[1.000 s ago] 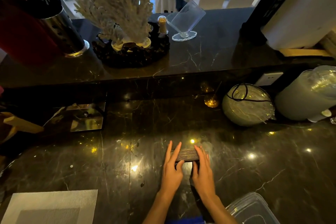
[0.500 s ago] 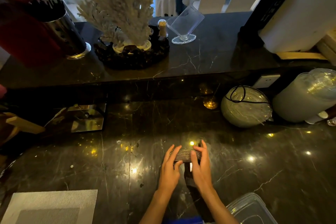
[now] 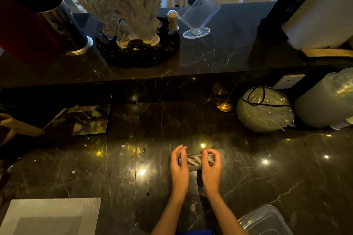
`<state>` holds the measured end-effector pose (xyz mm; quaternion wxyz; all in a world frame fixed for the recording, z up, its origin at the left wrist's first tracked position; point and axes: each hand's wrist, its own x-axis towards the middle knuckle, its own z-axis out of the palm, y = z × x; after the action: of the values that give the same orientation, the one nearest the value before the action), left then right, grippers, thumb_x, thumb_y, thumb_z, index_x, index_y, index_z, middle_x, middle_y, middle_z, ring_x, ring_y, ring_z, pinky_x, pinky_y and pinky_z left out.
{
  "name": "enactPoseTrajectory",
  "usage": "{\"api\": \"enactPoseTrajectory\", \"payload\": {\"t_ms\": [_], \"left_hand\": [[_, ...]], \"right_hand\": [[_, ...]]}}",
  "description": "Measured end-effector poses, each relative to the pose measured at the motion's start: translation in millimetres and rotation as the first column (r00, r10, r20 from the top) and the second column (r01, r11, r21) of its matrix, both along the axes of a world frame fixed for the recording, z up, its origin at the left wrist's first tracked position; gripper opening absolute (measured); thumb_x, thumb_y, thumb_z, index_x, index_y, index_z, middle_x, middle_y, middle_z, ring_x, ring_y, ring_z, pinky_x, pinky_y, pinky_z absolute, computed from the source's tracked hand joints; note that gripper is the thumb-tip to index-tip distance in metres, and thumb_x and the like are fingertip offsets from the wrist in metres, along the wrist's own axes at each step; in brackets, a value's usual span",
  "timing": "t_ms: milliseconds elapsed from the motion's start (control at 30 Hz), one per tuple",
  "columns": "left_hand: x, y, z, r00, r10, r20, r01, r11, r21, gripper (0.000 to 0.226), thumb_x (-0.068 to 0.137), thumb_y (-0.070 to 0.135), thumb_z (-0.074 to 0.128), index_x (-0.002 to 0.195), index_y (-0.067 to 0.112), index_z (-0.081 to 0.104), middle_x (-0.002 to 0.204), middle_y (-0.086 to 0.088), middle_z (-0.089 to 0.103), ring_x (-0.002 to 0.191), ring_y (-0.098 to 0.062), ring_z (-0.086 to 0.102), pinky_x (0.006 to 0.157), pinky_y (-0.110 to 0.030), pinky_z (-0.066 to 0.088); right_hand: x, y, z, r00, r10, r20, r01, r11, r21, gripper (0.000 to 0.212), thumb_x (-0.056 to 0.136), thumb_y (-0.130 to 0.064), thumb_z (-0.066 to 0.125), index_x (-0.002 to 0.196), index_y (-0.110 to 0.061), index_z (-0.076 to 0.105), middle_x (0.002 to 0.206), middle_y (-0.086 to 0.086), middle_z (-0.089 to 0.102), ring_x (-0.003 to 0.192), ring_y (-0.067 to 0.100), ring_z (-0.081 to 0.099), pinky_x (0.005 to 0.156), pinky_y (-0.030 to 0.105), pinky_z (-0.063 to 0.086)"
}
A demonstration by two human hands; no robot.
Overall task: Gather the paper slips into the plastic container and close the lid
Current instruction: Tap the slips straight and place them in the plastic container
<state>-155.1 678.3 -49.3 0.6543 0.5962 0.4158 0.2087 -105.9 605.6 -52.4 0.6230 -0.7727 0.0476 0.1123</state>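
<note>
A tight stack of paper slips (image 3: 193,160) stands on edge on the dark marble counter (image 3: 114,168). My left hand (image 3: 179,168) presses its left end, fingers wrapped around it. My right hand (image 3: 211,168) curls over the right part of the stack from above. Both hands hold the stack between them. The clear plastic container (image 3: 265,221) sits at the lower right, near the front edge, partly cut off by the frame. I cannot tell whether a lid is on it.
A grey placemat (image 3: 49,215) lies at the lower left. A wrapped round bundle with a black cord (image 3: 264,108) and a pale cylinder (image 3: 324,101) stand at the back right. A shiny metal holder (image 3: 86,120) sits at left. The raised ledge carries a coral decoration (image 3: 129,5).
My right hand's fingers have curled over the top of the stack, and the two hands have closed in on it. The stack stays in the same place on the counter.
</note>
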Motion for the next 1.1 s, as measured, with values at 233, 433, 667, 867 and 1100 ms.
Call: {"api": "enactPoseTrajectory", "payload": {"t_ms": [233, 433, 667, 867, 1100], "left_hand": [[11.0, -3.1, -16.2, 0.997, 0.057, -0.043, -0.055, 0.997, 0.048, 0.024, 0.1, 0.027, 0.049, 0.079, 0.021, 0.058, 0.072, 0.001, 0.064, 0.068, -0.008, 0.064, 0.06, -0.018, 0.051], [11.7, 0.7, -23.7, 0.996, 0.052, -0.07, -0.047, 0.997, 0.065, 0.025, 0.101, 0.024, 0.049, 0.078, 0.02, 0.059, 0.074, 0.002, 0.065, 0.07, -0.002, 0.066, 0.059, -0.011, 0.05], [30.0, 11.7, -19.5, 0.995, 0.095, -0.028, -0.091, 0.989, 0.118, 0.027, 0.101, 0.029, 0.048, 0.075, 0.026, 0.056, 0.073, 0.005, 0.066, 0.066, -0.007, 0.067, 0.053, -0.019, 0.053], [37.6, 14.6, -19.7, 0.992, 0.117, -0.05, -0.11, 0.986, 0.126, 0.029, 0.099, 0.033, 0.048, 0.072, 0.027, 0.055, 0.068, 0.003, 0.062, 0.064, -0.009, 0.064, 0.053, -0.023, 0.052], [14.7, 9.0, -20.6, 0.996, 0.048, -0.076, -0.042, 0.996, 0.075, 0.029, 0.102, 0.024, 0.046, 0.076, 0.021, 0.057, 0.069, 0.003, 0.062, 0.067, -0.008, 0.065, 0.054, -0.018, 0.052]], "right_hand": [[0.4, 3.2, 0.9, 1.0, -0.007, 0.016, 0.007, 1.0, 0.016, 0.029, 0.097, -0.012, 0.056, 0.095, -0.041, 0.058, 0.093, -0.02, 0.065, 0.089, -0.004, 0.064, 0.07, 0.01, 0.053], [2.3, -1.1, -3.6, 1.0, 0.001, -0.015, 0.0, 0.998, 0.07, 0.022, 0.095, -0.012, 0.06, 0.105, -0.032, 0.063, 0.102, -0.013, 0.067, 0.096, 0.001, 0.066, 0.073, 0.018, 0.057], [11.9, 6.4, 1.3, 0.998, 0.02, 0.055, -0.024, 0.998, 0.066, 0.019, 0.097, -0.016, 0.058, 0.095, -0.035, 0.06, 0.094, -0.02, 0.067, 0.09, 0.0, 0.067, 0.065, 0.014, 0.056], [17.4, 14.5, 2.4, 0.999, 0.008, 0.038, -0.01, 0.999, 0.037, 0.02, 0.098, -0.015, 0.055, 0.094, -0.033, 0.061, 0.089, -0.012, 0.068, 0.087, 0.002, 0.067, 0.066, 0.014, 0.055], [-0.1, 5.1, 2.6, 1.0, 0.027, 0.001, -0.027, 0.999, -0.033, 0.01, 0.1, -0.017, 0.053, 0.096, -0.021, 0.061, 0.087, -0.007, 0.067, 0.082, 0.004, 0.068, 0.062, 0.011, 0.053]]}}
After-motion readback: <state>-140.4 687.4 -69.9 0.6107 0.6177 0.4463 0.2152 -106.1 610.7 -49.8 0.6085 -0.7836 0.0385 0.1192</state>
